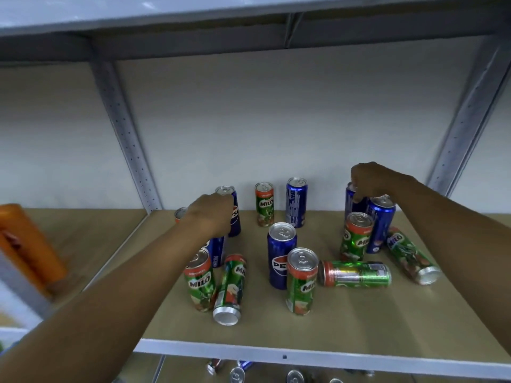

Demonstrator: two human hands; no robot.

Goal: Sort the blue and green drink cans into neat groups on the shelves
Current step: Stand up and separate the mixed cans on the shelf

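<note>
Three green cans (356, 274) lying flat, others upright

Single head-worn wide-angle view, facing forward and slightly down, close to the shelf (276, 322)

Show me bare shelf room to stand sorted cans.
Free: the front strip of the shelf behind its white lip, and the back left by the upright. Crowded: the middle, around the lying Milo cans and both hands.
</note>
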